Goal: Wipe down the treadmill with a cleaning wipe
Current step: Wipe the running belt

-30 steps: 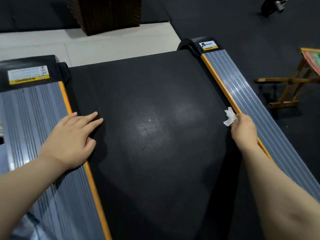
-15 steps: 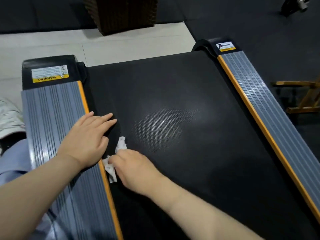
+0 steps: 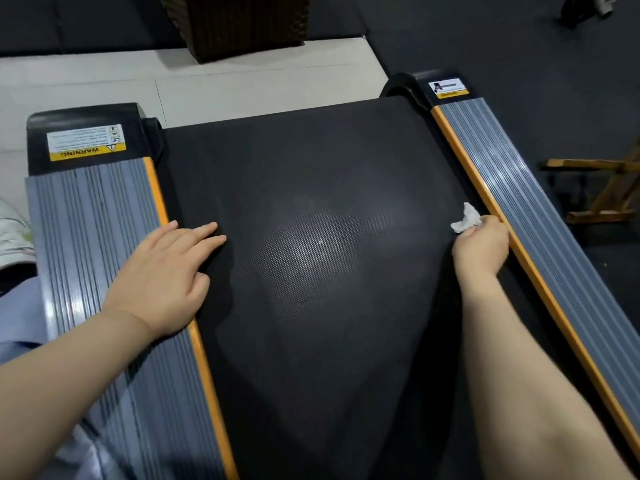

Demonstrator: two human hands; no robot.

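The treadmill's black belt [image 3: 311, 188] runs up the middle between two grey ribbed side rails with orange inner edges, the left rail [image 3: 93, 230] and the right rail [image 3: 540, 216]. My right hand [image 3: 483, 249] grips a crumpled white wipe [image 3: 467, 221] at the belt's right edge, right against the orange strip. My left hand [image 3: 166, 278] rests flat with straight fingers across the left rail's orange edge, fingertips on the belt.
A dark wicker basket [image 3: 242, 22] stands on the pale floor beyond the treadmill. A wooden stool frame [image 3: 609, 188] sits on the dark mat to the right. A white shoe [image 3: 14, 230] shows at the left edge. A warning label [image 3: 85, 142] marks the left end cap.
My right hand swept the wipe from the belt's right edge across to the left edge beside my left hand, then back to the right edge. My left hand stayed put.
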